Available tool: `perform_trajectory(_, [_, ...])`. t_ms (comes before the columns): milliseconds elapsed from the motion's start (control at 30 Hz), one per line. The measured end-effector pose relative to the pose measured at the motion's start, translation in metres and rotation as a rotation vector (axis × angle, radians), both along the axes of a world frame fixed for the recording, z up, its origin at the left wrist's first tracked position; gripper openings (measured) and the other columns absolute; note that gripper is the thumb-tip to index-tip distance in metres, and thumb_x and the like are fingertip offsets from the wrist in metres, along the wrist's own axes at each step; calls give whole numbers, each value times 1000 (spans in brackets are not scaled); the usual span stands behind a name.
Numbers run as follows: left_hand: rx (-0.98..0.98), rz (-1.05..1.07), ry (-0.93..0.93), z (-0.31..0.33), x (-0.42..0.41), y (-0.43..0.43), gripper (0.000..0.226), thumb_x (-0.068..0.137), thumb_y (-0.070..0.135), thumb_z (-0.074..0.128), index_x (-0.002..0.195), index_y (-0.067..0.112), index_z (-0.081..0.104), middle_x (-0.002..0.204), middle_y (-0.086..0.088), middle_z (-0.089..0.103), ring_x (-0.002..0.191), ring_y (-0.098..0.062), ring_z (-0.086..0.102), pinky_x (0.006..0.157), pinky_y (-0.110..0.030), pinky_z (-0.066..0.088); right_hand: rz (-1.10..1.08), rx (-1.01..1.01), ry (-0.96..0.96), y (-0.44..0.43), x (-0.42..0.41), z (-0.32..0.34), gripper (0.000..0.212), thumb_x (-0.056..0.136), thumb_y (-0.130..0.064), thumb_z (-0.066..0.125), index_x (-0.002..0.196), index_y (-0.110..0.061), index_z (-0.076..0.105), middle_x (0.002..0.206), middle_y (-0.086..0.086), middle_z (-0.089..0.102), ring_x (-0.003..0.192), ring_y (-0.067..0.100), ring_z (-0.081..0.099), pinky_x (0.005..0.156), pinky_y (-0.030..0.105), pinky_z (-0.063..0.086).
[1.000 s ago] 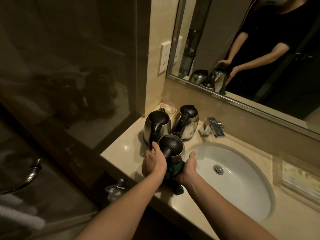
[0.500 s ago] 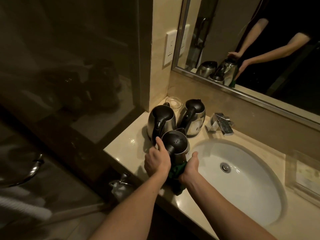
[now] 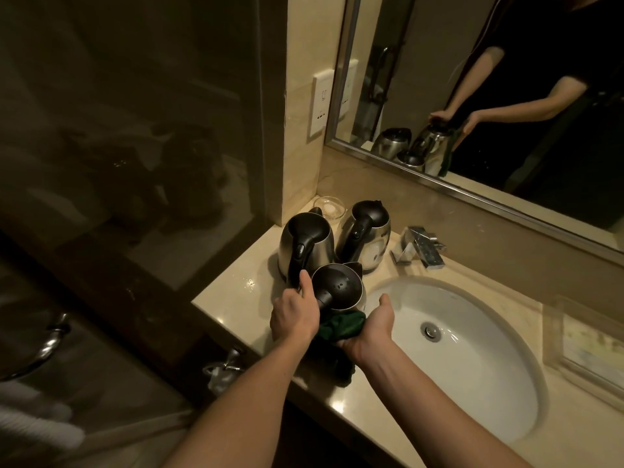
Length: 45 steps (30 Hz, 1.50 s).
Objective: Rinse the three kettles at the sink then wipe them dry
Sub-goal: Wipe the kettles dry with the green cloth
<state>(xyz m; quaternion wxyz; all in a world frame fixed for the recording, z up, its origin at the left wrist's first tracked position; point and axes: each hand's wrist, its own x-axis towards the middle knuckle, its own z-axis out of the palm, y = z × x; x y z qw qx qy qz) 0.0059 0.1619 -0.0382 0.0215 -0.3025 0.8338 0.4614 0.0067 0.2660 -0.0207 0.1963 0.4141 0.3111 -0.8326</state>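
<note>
Head view: left hand [image 3: 295,317] grips the handle of the near kettle [image 3: 339,287]; right hand [image 3: 374,327] presses a green cloth [image 3: 341,327] against its near side, fingers curled underneath. Kettle is just left of the sink [image 3: 472,383].

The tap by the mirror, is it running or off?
Off, as far as shows: no stream falls from the tap into the white basin.

- Three kettles at the centre: left kettle [image 3: 305,244], rear kettle [image 3: 366,231], front kettle [image 3: 337,288].
- Two hands: left hand [image 3: 293,315], right hand [image 3: 371,329].
- One green cloth [image 3: 341,327].
- One sink [image 3: 472,383], lower right.
- One faucet [image 3: 420,246].
- One glass dish [image 3: 330,207].
- One mirror [image 3: 405,62], upper right.
- One wall socket [image 3: 322,103].
</note>
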Motion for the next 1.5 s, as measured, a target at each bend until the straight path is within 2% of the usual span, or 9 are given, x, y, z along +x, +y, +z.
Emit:
perform_trajectory(200, [-12,-31,-17,-3,-4,-3,72,102,62,21,109,7,67,108,-13,65,82,-18,54,69,-30,40,50,27,-31,-3,5,-10,89,90,-75,33,139,-3,51,138,25,53,129,44,48,111,57,37])
perform_trajectory(367, [-3,-49,-9,-8,-6,-6,70,101,63,23,103,9,67,98,-9,65,80,-17,57,66,-29,43,43,31,-90,5,13,-26,93,90,-77,30,145,-3,44,140,26,51,130,46,47,109,61,37])
perform_trajectory(567, [7,-108,16,-8,-10,-9,73,99,67,25,102,9,69,98,-10,67,91,-25,66,81,-40,56,12,15,-33,4,15,-6,89,90,-75,31,142,-5,49,139,25,53,130,45,48,111,60,35])
perform_trajectory(733, [-12,-123,27,-9,-11,-13,74,98,68,24,91,10,69,92,-10,67,85,-25,66,79,-42,57,80,91,60,3,2,15,86,91,-73,30,134,-3,54,136,24,55,131,42,46,114,55,31])
perform_trajectory(867, [-16,-136,19,-9,-11,-15,71,99,68,24,81,13,67,86,-7,67,79,-21,66,75,-41,58,139,245,28,-3,-7,11,85,91,-75,29,132,-7,58,126,21,58,128,40,47,106,51,34])
perform_trajectory(1000, [-34,-157,19,-7,-13,-16,70,99,66,25,79,14,66,82,-5,65,75,-16,63,63,-33,51,149,268,-63,0,-2,2,85,95,-72,28,142,-4,48,137,22,53,132,40,44,106,52,35])
perform_trajectory(1100, [-44,-165,20,-9,-13,-16,69,100,66,25,78,14,66,82,-4,66,75,-15,64,65,-32,52,140,193,-113,4,7,-2,92,92,-76,27,150,-5,37,145,23,47,137,42,40,111,57,31])
perform_trajectory(1333, [-43,-182,24,-5,-15,-17,67,100,66,25,79,15,63,84,-4,64,78,-17,63,70,-35,51,120,141,-47,10,7,12,95,92,-77,24,149,-2,38,146,25,46,139,44,37,115,60,25])
perform_trajectory(1500, [-38,-193,8,-3,-15,-18,66,100,65,26,76,15,62,81,-5,64,73,-18,64,63,-32,49,150,221,-2,10,-7,30,87,95,-71,27,153,-5,32,149,24,45,140,44,37,116,58,25])
